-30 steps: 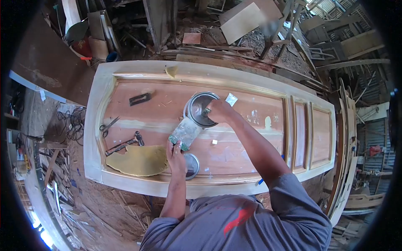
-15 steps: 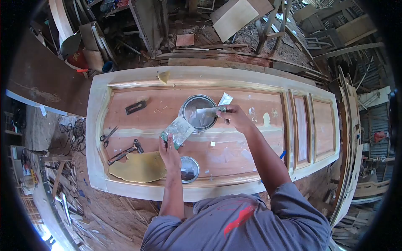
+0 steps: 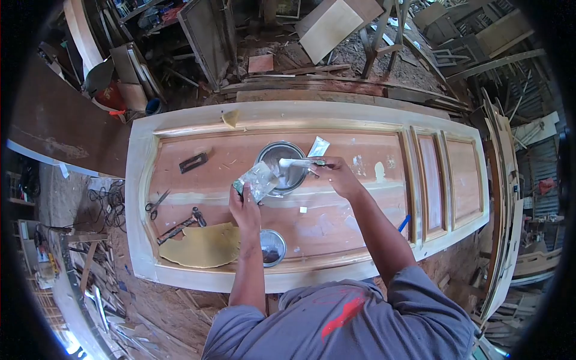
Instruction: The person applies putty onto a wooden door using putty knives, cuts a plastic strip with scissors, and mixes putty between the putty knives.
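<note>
My left hand (image 3: 245,210) grips a wide, smeared scraper (image 3: 259,180) by its green edge, the plate slanting up over the can's near-left side. In my right hand (image 3: 336,174) is a putty knife (image 3: 294,162), pointing left above the can, with pale paste on its blade tip close to the scraper. Below both tools stands the open can (image 3: 281,143), with greyish paste inside. It rests on a panelled wooden door (image 3: 360,207) lying flat. Near my left forearm lies a round metal lid (image 3: 273,247).
On the door's left part lie yellow sandpaper (image 3: 201,247), a hammer (image 3: 180,230), scissors (image 3: 157,205) and a dark slotted block (image 3: 193,162). A white packet (image 3: 319,146) sits behind the can. Stacked boards (image 3: 498,204) stand beyond the right end.
The putty knife has rolled so its blade shows narrower, and its tip sits nearer the scraper. The scraper has tilted and risen slightly over the can.
</note>
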`<state>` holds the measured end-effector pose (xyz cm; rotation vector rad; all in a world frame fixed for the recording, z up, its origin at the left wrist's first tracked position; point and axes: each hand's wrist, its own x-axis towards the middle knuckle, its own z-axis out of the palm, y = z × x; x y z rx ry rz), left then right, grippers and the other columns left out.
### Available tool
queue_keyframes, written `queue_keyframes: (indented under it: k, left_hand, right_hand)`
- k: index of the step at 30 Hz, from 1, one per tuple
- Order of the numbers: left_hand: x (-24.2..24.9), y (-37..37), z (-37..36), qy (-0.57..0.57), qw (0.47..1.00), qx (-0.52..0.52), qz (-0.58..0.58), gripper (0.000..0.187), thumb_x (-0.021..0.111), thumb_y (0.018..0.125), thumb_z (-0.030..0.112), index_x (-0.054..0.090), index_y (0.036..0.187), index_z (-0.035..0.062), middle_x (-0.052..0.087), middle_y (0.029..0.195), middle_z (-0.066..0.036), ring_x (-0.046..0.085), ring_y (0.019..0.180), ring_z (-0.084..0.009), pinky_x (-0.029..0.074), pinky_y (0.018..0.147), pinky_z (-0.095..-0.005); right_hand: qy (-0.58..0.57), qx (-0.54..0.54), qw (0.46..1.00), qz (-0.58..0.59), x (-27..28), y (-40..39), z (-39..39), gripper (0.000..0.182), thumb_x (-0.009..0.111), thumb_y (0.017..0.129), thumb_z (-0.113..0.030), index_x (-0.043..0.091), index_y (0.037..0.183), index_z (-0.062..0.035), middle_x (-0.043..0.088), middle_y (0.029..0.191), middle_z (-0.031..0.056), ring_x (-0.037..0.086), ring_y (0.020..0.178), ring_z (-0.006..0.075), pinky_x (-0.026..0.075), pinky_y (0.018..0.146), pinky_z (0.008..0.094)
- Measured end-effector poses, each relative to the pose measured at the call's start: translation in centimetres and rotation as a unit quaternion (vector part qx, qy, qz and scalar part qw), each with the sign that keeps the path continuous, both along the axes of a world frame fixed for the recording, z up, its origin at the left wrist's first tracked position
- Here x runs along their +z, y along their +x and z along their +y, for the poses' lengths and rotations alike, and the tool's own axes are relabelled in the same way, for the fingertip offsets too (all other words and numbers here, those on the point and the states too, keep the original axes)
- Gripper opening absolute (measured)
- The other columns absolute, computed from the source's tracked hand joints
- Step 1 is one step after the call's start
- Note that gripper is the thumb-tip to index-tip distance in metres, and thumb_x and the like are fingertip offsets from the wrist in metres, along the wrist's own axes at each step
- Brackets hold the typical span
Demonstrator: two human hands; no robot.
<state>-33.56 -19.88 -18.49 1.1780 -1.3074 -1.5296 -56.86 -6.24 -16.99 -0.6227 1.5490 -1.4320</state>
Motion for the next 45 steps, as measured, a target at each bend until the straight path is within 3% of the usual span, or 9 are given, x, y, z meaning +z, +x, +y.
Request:
queue_keyframes:
  k: [6,11,20,29,35,38,39,42,45]
  left_hand:
    - [-2.0,-1.2,-1.2,-0.005,0.998,-0.037,0.059,0.019,0.057,0.105,0.014,0.063,0.119,0.0024,0.066,0.095,-0.003,0.059,0.074,-0.0085,0.050,0.057,-0.0260]
    - [0.8,-1.0,-0.3,0.158,0.971,-0.077,0.164,0.022,0.056,0.103,0.012,0.062,0.123,0.0040,0.069,0.103,-0.006,0.065,0.081,-0.0155,0.052,0.061,-0.0310]
    - [6.4,-0.5,1.5,0.243,0.936,-0.082,0.241,0.028,0.050,0.104,0.020,0.061,0.126,0.0058,0.069,0.100,-0.008,0.066,0.077,-0.0176,0.047,0.053,-0.0304]
    - [9.5,0.1,2.8,0.275,0.929,-0.037,0.245,0.028,0.054,0.101,0.018,0.062,0.126,0.0068,0.070,0.104,-0.007,0.067,0.077,-0.0180,0.047,0.052,-0.0297]
    - [10.2,0.5,3.0,0.257,0.928,-0.068,0.261,0.026,0.057,0.100,0.018,0.063,0.124,0.0075,0.070,0.103,-0.007,0.067,0.078,-0.0178,0.046,0.052,-0.0308]
    - [10.5,0.3,3.3,0.269,0.917,-0.117,0.272,0.027,0.056,0.100,0.018,0.062,0.124,0.0075,0.068,0.101,-0.006,0.064,0.076,-0.0163,0.044,0.052,-0.0300]
    - [10.7,0.1,3.5,0.278,0.912,-0.132,0.272,0.027,0.056,0.100,0.018,0.061,0.125,0.0075,0.068,0.101,-0.005,0.063,0.075,-0.0158,0.043,0.051,-0.0297]
    - [11.4,-0.9,5.1,0.293,0.912,-0.136,0.254,0.028,0.055,0.100,0.023,0.061,0.122,0.0060,0.066,0.096,-0.004,0.058,0.067,-0.0111,0.042,0.050,-0.0245]
    - [11.6,-1.0,5.9,0.334,0.885,-0.158,0.282,0.028,0.057,0.099,0.023,0.060,0.120,0.0053,0.067,0.096,-0.005,0.058,0.066,-0.0118,0.042,0.050,-0.0253]
  right_hand:
    - [-0.048,0.013,0.999,-0.004,3.3,0.5,0.1,0.022,0.070,0.096,-0.007,0.075,0.117,-0.0005,0.072,0.098,0.0014,0.061,0.091,0.0094,0.047,0.083,0.0286]
    - [-0.018,0.045,0.997,0.053,5.7,1.1,0.6,0.024,0.073,0.095,-0.007,0.076,0.119,-0.0041,0.076,0.106,0.0022,0.065,0.099,0.0100,0.050,0.088,0.0273]
    - [-0.219,0.082,0.916,0.325,7.3,3.4,1.1,0.039,0.077,0.083,0.004,0.078,0.118,-0.0138,0.074,0.125,0.0095,0.067,0.109,0.0277,0.052,0.097,0.0383]
    - [-0.171,0.054,0.905,0.386,8.7,4.8,4.7,0.048,0.077,0.079,0.008,0.078,0.119,-0.0200,0.073,0.128,0.0060,0.065,0.116,0.0298,0.052,0.099,0.0375]
    - [-0.154,0.043,0.879,0.448,10.6,3.3,8.2,0.043,0.075,0.083,0.007,0.077,0.120,-0.0145,0.074,0.125,0.0078,0.069,0.109,0.0293,0.052,0.100,0.0375]
    - [-0.201,-0.051,0.937,0.281,11.0,3.7,8.1,0.036,0.070,0.087,0.009,0.075,0.120,-0.0053,0.074,0.124,0.0123,0.070,0.106,0.0255,0.052,0.097,0.0367]
    - [-0.193,-0.089,0.968,0.129,10.4,4.1,8.4,0.033,0.066,0.089,0.011,0.073,0.119,0.0011,0.073,0.123,0.0163,0.069,0.111,0.0226,0.051,0.097,0.0353]
    - [-0.339,-0.066,0.938,-0.037,8.8,4.9,6.8,0.027,0.067,0.094,0.003,0.073,0.119,-0.0008,0.071,0.127,0.0144,0.065,0.102,0.0222,0.048,0.092,0.0378]
    - [-0.266,-0.045,0.955,0.125,11.9,6.5,5.7,0.029,0.070,0.089,0.007,0.076,0.116,-0.0033,0.073,0.124,0.0148,0.065,0.106,0.0222,0.044,0.097,0.0390]
